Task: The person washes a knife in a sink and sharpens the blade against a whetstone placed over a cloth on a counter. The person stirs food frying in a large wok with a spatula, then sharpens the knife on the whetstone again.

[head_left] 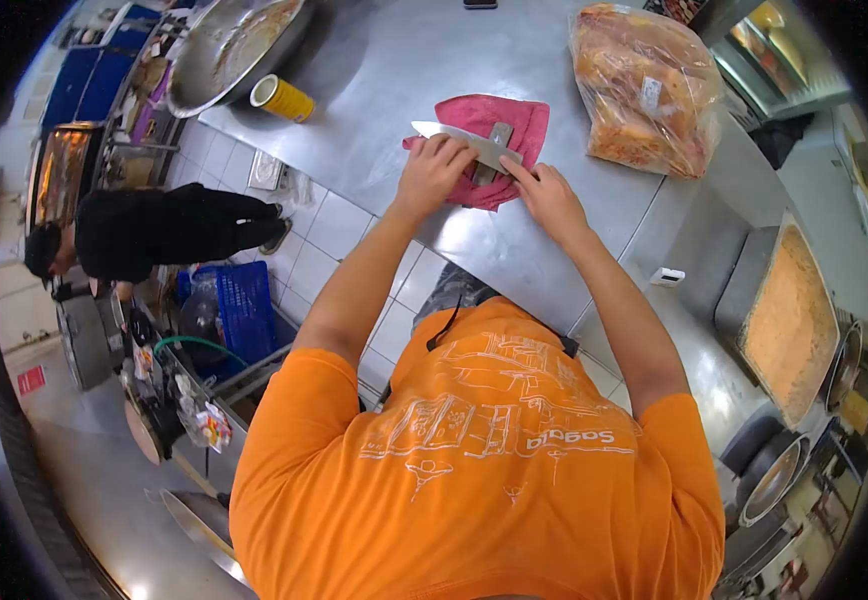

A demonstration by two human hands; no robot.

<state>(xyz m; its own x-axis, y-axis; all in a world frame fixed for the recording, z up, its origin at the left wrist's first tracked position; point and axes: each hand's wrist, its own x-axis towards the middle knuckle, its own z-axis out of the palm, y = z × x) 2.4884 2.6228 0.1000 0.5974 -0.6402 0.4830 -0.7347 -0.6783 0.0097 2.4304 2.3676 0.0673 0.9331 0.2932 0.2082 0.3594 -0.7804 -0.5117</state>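
Note:
A knife [468, 143] lies across a narrow grey block that looks like a sharpening stone [500, 133], its tip toward the upper left. Beneath the stone is a crumpled pink cloth [526, 118] on the metal table. My right hand [552, 200] is closed at the handle end, thumb or finger reaching onto the blade's heel; the handle itself is mostly hidden by the hand. With fingers stretched out, my left hand [434, 175] rests its fingertips on the blade near the tip.
A bagged mass of orange-coloured meat [644, 90] sits at right on the metal table [374, 60]. Toward the left edge are a yellow roll [284, 99] and a large metal pan [224, 60]. A deep tray [789, 320] stands far right. Another person [154, 232] in black stands left.

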